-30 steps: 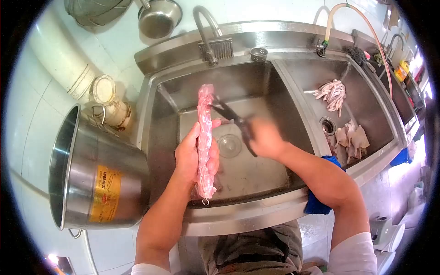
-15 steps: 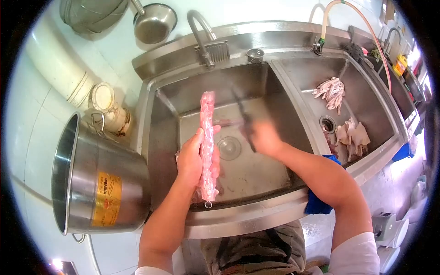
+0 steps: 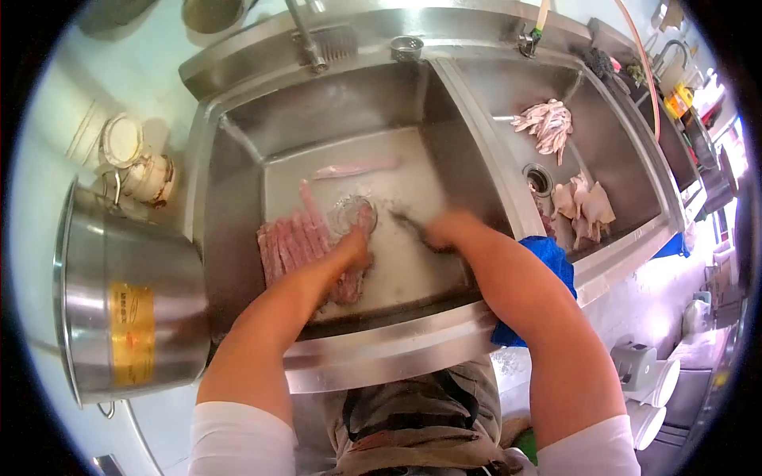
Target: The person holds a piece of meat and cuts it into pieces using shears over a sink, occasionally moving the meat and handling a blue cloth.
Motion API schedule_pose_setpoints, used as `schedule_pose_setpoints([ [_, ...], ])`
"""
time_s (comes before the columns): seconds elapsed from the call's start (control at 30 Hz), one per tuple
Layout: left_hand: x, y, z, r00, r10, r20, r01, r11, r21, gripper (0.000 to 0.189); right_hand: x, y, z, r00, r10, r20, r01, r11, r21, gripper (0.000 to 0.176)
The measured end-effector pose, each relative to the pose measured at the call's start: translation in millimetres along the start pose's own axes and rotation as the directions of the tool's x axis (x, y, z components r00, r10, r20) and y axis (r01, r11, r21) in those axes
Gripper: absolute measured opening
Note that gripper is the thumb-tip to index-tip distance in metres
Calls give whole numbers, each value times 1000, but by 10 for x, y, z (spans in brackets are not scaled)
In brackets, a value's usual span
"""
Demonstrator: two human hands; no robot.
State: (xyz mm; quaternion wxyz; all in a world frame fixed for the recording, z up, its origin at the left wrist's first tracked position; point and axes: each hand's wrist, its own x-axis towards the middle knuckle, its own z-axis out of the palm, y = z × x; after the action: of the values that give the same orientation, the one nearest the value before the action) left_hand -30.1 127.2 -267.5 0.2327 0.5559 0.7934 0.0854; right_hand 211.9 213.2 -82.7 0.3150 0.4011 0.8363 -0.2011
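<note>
Low in the left sink basin [image 3: 444, 270], my left hand [image 3: 355, 252] is closed around a long pink raw poultry neck [image 3: 347, 289], whose ends show above and below the fingers. Several similar necks [image 3: 284, 246] lie side by side left of that hand, partly hidden by my forearm. Another neck [image 3: 355, 168] rests alone on the basin floor farther back. My right hand [image 3: 449, 231], blurred, grips a dark knife [image 3: 407, 222] with its blade directed left toward the held neck, apart from it.
In the right basin [image 3: 492, 95] are a pile of pale poultry feet [image 3: 548, 127] and some pale skin pieces [image 3: 583, 208] near a drain [image 3: 538, 180]. A tall steel pot [image 3: 171, 301] stands at left. A faucet [image 3: 308, 40] and a small strainer cup [image 3: 406, 49] are behind.
My left hand has brought the neck down from above the sink to the basin floor, beside the others. My right hand still holds the knife, now lower and tilted more sideways. The view has shifted.
</note>
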Motion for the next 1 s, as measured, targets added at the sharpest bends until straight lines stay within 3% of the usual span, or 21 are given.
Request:
schedule_pose_setpoints([
  [0.1,36,-69,-58,998,-44,-54,43,999,-16,78,-257,-106,-94,990,27,140,-36,997,64,31],
  [0.2,-32,-117,-532,983,-87,-160,64,987,-147,63,56,-68,2,997,-48,-54,48,999,-4,22],
  [0.23,-204,57,-921,974,-95,-206,37,963,-266,53,57,-96,-56,999,-31,-35,33,998,59,21],
  [0.3,-510,407,-1547,969,-177,-174,54,835,-548,41,14,-150,-231,1000,-2,1,2,984,176,20],
  [0.37,-747,643,-1941,961,-277,4,163,552,-818,34,133,-168,-235,990,-70,-121,91,980,176,20],
  [0.4,-781,612,-2018,974,-225,6,131,546,-827,42,216,-143,-198,971,-113,-211,149,976,160,20],
  [0.47,-935,613,-2186,985,-171,35,93,341,-935,48,169,-126,-218,896,-212,-390,272,957,105,24],
  [0.5,-1026,646,-2267,989,-140,44,75,227,-971,52,45,-163,-291,899,-154,-411,244,954,176,25],
  [0.57,-1180,747,-2381,989,-144,34,45,73,-996,53,-185,-233,-416,903,-33,-429,184,931,315,28],
  [0.63,-1263,732,-2433,995,-96,13,6,-70,-998,47,-245,-242,-423,845,-50,-532,271,899,345,31],
  [0.73,-1332,762,-2496,999,-53,0,-9,-153,-988,42,-338,-294,-387,713,-145,-686,465,830,308,29],
  [0.8,-1314,768,-2504,998,-70,3,-9,-176,-984,40,-406,-420,-379,662,-202,-722,497,839,222,30],
  [0.87,-1279,770,-2482,999,-46,16,6,-220,-975,37,-359,-489,-292,579,-264,-771,501,862,81,34],
  [1.0,-1216,711,-2410,1000,-10,27,23,-275,-961,31,-430,-638,-322,573,-210,-792,431,899,73,36],
])
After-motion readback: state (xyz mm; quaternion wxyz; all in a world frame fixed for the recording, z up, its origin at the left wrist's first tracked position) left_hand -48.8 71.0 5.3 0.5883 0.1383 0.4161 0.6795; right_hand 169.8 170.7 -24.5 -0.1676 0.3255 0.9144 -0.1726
